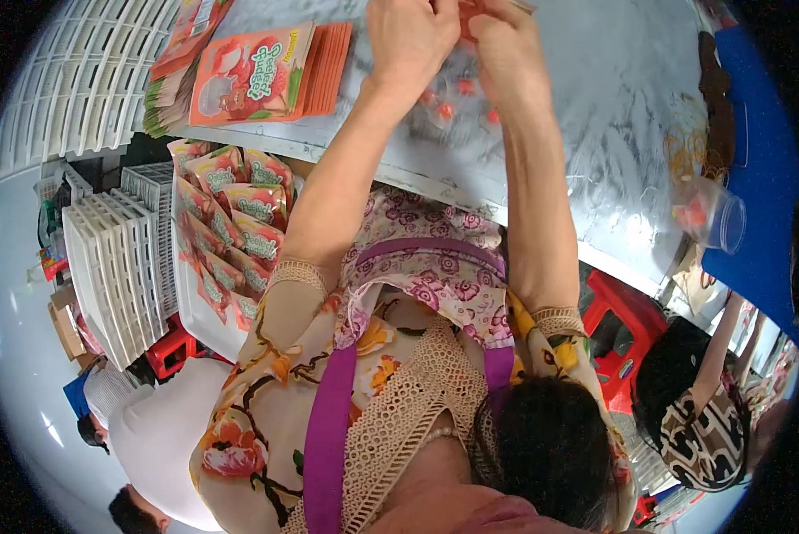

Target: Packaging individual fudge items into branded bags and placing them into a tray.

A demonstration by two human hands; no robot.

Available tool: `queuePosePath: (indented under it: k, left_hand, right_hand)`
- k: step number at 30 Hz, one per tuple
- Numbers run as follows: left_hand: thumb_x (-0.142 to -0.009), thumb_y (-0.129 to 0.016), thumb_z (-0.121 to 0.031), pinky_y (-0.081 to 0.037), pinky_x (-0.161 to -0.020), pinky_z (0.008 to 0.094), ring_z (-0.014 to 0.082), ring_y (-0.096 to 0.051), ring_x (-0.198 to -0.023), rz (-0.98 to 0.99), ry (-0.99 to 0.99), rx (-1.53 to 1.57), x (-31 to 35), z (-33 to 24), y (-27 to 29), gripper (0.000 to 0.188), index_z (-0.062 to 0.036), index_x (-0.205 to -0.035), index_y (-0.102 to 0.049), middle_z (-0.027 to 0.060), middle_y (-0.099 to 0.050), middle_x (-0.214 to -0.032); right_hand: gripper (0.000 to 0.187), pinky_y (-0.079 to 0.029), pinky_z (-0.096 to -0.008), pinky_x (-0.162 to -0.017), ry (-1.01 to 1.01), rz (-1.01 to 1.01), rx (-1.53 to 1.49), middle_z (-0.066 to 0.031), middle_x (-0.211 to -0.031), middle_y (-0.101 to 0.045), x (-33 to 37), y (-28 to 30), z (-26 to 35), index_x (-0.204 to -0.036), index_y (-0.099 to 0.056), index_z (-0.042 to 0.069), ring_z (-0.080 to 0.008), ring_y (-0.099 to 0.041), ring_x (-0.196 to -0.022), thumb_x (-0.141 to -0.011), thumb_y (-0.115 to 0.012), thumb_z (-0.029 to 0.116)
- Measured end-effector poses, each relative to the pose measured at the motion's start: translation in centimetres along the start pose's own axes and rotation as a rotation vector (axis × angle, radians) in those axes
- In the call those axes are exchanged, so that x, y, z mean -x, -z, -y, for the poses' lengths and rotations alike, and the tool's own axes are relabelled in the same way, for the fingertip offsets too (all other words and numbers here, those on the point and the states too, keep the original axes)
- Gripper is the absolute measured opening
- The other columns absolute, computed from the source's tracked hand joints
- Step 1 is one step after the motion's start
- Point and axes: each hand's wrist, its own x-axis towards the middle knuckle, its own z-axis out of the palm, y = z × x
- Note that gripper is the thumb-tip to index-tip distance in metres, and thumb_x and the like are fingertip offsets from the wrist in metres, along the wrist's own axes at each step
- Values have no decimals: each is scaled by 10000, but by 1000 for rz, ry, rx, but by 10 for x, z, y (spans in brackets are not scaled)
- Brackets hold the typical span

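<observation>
Nearest, below the near edge of the desk (631, 178): toward the right, a red stool (635, 298); toward the left, a white bin (208, 325) heaped with plump filled pouches (257, 206). Just beyond, on the desk by the left end of its near edge, a fanned stack of flat red pouches (248, 80), with a second stack (181, 53) beside it. By the right edge, a clear cup (724, 222) tipped sideways, red pieces inside. Farther in, between the forearms, small red sweets (446, 111) loose on the desk. Farthest, over the desk, both hands close together: right hand (509, 53) curled, thumb and fingers pinching a red packet (470, 20); left hand (408, 40) bent beside the packet, fingertips cut off above, opening and grasp impossible to tell.
</observation>
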Motion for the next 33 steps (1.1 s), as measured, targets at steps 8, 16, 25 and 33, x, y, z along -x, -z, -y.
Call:
queuePosePath:
  k: [8,16,25,33]
  left_hand:
    - [-890,-601,-108,-519,-648,292,211,-689,-735,138,595,494,-29,-21,42,168,7,-939,-712,98,-716,-850]
    - [-884,-637,-87,-488,-690,233,103,-618,-789,162,396,226,-54,52,75,215,59,-1033,-688,73,-695,-899]
    - [-887,-638,-68,-485,-704,231,112,-624,-781,19,422,487,-28,14,80,225,92,-1042,-668,79,-689,-921]
    - [-863,-661,-113,-489,-630,252,65,-604,-704,23,471,336,-13,4,69,243,-5,-1076,-703,23,-713,-899]
  right_hand:
    - [324,-471,-300,-844,562,78,1241,-129,-1213,-624,35,25,31,-1144,-640,39,-251,-606,-1017,-850,-681,169]
    - [907,-268,-565,-1072,547,62,1736,-247,-1432,-391,74,102,-49,-1387,-457,135,-502,-324,-1313,-662,-757,590]
    - [576,-387,-512,-973,648,136,1729,-134,-1266,-548,49,58,-95,-1165,-629,182,-408,-459,-1202,-703,-736,507]
    - [139,-504,-375,-701,548,-120,1392,-62,-892,-635,36,86,-78,-930,-659,91,-252,-612,-807,-842,-685,195]
